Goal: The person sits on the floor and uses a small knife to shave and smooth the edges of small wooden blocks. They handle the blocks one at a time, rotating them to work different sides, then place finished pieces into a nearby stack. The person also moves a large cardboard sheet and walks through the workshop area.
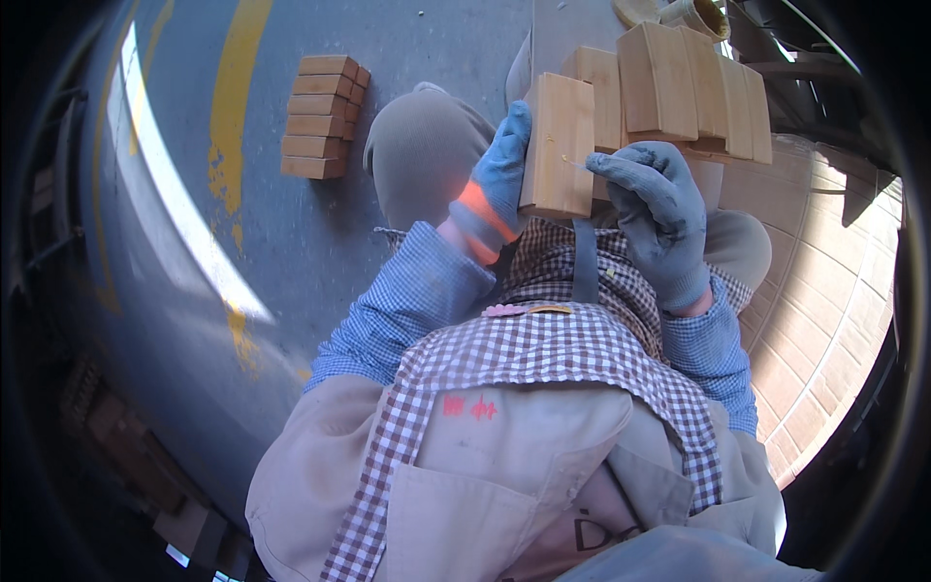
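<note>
The left gloved hand (497, 179) grips a wooden block (562, 145), fingers pressed together along its side, left of the block row (705, 87). Below the row, the right gloved hand (662, 213) is curled; whether its fingertips pinch anything cannot be determined. A block stack (318, 124) stands well left of the row.

The held block (561, 145) lies right of the floor stack (318, 116), left of the block row (700, 87).

From my end, I'd call this a workshop or factory floor: worn yellow lines (236, 92) mark the grey-blue floor (325, 238), cut wooden blocks (320, 124) stand stacked at left, larger timber pieces (662, 82) line up at far right, and the wearer has a checked apron (548, 341) and work gloves (501, 167).
</note>
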Motion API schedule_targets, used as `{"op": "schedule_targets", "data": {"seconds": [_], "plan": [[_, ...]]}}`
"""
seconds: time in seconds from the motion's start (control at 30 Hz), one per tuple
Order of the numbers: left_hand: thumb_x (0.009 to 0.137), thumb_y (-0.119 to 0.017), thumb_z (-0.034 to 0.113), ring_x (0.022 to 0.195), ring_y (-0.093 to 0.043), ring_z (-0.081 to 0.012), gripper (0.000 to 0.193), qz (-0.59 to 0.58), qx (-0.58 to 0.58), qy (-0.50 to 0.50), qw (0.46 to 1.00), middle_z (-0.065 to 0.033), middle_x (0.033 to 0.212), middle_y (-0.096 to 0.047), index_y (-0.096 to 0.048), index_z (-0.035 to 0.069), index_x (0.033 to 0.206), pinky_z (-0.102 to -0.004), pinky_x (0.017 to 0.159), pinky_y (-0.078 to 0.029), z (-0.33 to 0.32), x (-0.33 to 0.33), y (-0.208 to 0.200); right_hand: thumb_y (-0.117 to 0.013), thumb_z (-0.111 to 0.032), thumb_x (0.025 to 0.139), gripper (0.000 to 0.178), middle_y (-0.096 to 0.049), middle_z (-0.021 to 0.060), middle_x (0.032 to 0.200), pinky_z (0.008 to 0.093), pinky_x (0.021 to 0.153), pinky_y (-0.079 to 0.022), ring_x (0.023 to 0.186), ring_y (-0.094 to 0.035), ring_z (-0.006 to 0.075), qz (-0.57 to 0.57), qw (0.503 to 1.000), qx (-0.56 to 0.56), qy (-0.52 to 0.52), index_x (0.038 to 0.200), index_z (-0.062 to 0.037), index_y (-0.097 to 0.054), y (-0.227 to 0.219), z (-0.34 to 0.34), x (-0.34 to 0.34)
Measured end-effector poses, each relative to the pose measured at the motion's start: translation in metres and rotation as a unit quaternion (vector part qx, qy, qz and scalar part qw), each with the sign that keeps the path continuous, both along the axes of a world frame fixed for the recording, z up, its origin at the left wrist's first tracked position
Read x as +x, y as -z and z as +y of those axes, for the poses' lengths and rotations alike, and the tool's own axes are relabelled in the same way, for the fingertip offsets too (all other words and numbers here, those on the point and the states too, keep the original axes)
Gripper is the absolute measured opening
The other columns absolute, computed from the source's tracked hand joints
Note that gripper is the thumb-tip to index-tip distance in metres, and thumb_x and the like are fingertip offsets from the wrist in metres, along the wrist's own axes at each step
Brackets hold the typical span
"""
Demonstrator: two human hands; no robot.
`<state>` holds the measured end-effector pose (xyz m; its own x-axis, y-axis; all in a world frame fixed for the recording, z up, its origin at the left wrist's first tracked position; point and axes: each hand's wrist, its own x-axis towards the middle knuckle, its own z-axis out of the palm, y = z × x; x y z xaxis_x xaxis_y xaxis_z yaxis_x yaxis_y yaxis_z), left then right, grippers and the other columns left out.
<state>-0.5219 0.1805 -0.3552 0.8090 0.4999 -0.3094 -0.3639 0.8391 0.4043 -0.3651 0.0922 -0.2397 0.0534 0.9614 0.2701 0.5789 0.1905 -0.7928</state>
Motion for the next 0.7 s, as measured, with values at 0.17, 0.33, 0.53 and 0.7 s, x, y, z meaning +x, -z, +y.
{"op": "schedule_targets", "data": {"seconds": [0.17, 0.33, 0.53, 0.7], "plan": [[0.092, -0.046, 0.073, 0.122, -0.061, -0.0313, 0.090, 0.002, 0.016, -0.008, 1.000, -0.0184, 0.136, -0.053, -0.034, 0.007, 0.151, -0.0431, 0.097, -0.058, 0.000, 0.003, -0.003, -0.064, 0.009, 0.075, 0.047, -0.059, 0.0046, 0.099, 0.0281, 0.074, -0.055, 0.082, -0.063, 0.0148, -0.062, 0.998, -0.001, 0.007, 0.116, -0.0124, -0.073, 0.006, 0.014, 0.004], [0.092, -0.049, 0.072, 0.120, -0.062, -0.0300, 0.090, -0.003, 0.033, -0.024, 0.999, -0.0187, 0.135, -0.054, -0.034, 0.005, 0.151, -0.0404, 0.093, -0.060, -0.001, 0.003, -0.006, -0.065, 0.008, 0.075, 0.047, -0.059, 0.0047, 0.098, 0.0282, 0.074, -0.056, 0.081, -0.063, 0.0154, -0.086, 0.996, 0.006, 0.003, 0.116, -0.0129, -0.073, 0.011, 0.017, 0.002], [0.094, -0.049, 0.070, 0.117, -0.063, -0.0292, 0.086, 0.010, 0.034, -0.026, 0.999, -0.0183, 0.132, -0.056, -0.037, 0.005, 0.149, -0.0399, 0.091, -0.061, -0.002, 0.003, -0.008, -0.066, 0.009, 0.073, 0.047, -0.059, 0.0049, 0.097, 0.0294, 0.072, -0.055, 0.080, -0.062, 0.0166, -0.082, 0.997, -0.012, -0.013, 0.114, -0.0131, -0.073, 0.011, 0.013, 0.004], [0.095, -0.050, 0.068, 0.116, -0.064, -0.0293, 0.084, 0.005, 0.015, -0.030, 0.999, -0.0183, 0.132, -0.057, -0.039, 0.005, 0.149, -0.0410, 0.093, -0.060, -0.003, 0.003, -0.006, -0.066, 0.009, 0.073, 0.046, -0.059, 0.0048, 0.095, 0.0296, 0.071, -0.055, 0.082, -0.063, 0.0187, -0.069, 0.997, -0.012, -0.025, 0.112, -0.0154, -0.074, 0.012, 0.009, 0.003]]}}
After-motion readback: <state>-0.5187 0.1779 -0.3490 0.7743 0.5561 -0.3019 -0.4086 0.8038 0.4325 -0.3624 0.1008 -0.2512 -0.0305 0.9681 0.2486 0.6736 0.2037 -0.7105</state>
